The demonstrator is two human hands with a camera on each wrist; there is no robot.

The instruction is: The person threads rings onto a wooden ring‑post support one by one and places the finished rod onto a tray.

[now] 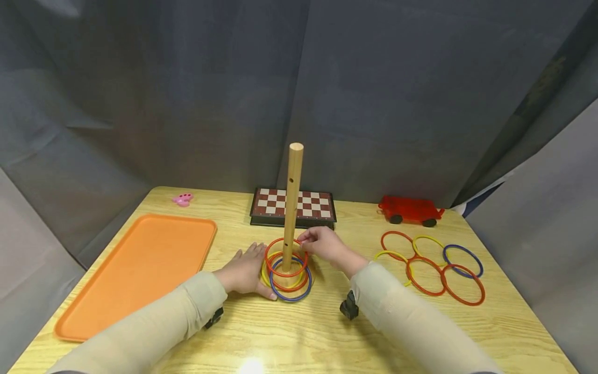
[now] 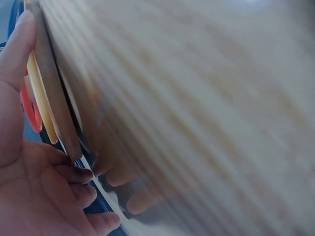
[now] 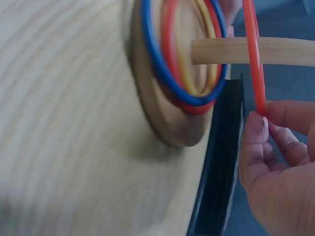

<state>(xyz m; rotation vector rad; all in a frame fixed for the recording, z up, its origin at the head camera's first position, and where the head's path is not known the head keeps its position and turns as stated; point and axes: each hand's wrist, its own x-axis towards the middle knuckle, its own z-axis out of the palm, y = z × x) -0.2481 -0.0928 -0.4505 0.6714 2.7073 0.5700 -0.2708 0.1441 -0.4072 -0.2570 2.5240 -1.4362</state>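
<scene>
A wooden pole (image 1: 292, 200) stands upright on a round wooden base (image 3: 174, 135). Around its foot lie a blue ring (image 3: 153, 54), a red ring (image 3: 170, 34) and a yellow ring (image 3: 184, 78). My right hand (image 1: 329, 245) pinches another red ring (image 3: 256, 64) between thumb and fingertips. This ring encircles the pole, held above the lower rings. On the left side of the base, my left hand (image 1: 245, 271) rests with fingers extended and spread. Its thumb (image 2: 17, 54) lies along the base's edge in the left wrist view.
Several red, yellow and blue rings (image 1: 423, 292) lie overlapping on the right. Behind the pole is a checkered board (image 1: 317, 203), with a red toy wagon (image 1: 411, 209) at the back right. An orange tray (image 1: 140, 270) and a small pink object (image 1: 183, 199) are on the left.
</scene>
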